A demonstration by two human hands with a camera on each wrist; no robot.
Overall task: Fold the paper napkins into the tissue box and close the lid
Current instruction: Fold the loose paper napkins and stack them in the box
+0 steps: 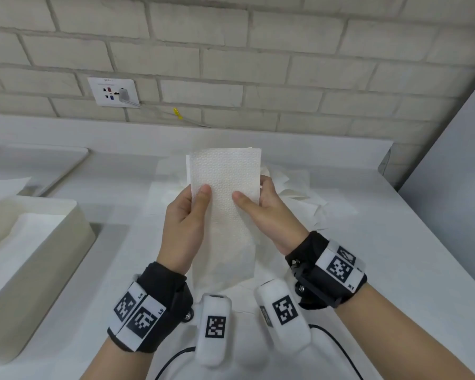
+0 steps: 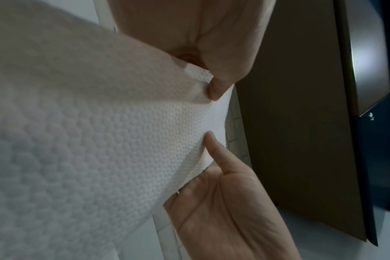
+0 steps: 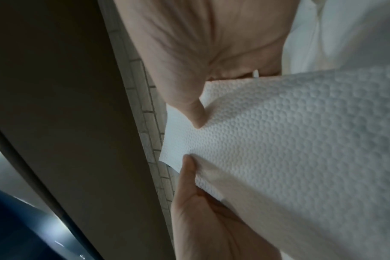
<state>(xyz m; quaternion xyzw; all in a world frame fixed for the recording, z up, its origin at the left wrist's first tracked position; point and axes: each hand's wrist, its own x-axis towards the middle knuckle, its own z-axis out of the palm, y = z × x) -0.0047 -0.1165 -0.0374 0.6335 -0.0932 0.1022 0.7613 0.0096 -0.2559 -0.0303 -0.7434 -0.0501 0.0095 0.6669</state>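
Observation:
I hold a white embossed paper napkin [image 1: 225,182] folded into a tall strip, upright above the white counter [image 1: 381,256]. My left hand [image 1: 192,204] pinches its left edge, thumb on the front. My right hand [image 1: 263,198] pinches the right edge the same way. The wrist views show the napkin [image 2: 100,140] [image 3: 301,140] close up between thumbs and fingers. The cream tissue box [image 1: 47,283] stands open at the left with white paper inside. A flat white lid-like panel [image 1: 47,160] lies behind it.
Loose crumpled napkins [image 1: 294,187] lie on the counter behind my hands. Another white sheet [image 1: 6,185] lies beside the panel. A brick wall with a socket [image 1: 113,91] backs the counter. A grey wall stands past the counter's right edge.

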